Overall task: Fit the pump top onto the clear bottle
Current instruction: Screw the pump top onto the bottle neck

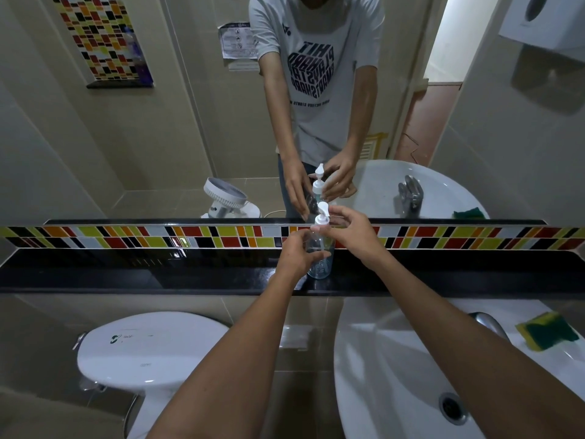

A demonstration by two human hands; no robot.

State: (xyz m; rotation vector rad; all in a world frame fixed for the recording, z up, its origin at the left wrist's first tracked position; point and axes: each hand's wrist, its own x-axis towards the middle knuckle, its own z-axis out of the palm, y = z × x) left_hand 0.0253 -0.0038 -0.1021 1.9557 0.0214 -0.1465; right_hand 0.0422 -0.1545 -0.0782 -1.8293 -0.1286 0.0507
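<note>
A clear plastic bottle (320, 264) stands upright on the black ledge (158, 274) below the mirror. My left hand (296, 253) wraps around its body from the left. A white pump top (322, 217) sits on the bottle's neck, nozzle pointing up and left, its tube hanging inside the bottle. My right hand (349, 231) pinches the pump's collar from the right with thumb and fingers. Whether the collar is screwed tight, I cannot tell.
A mirror (190, 122) above the coloured tile strip (126, 237) reflects me and the bottle. A white toilet lid (148, 350) lies lower left. A white sink (395, 375) with a tap (489, 323) and a green-yellow sponge (546, 334) is lower right.
</note>
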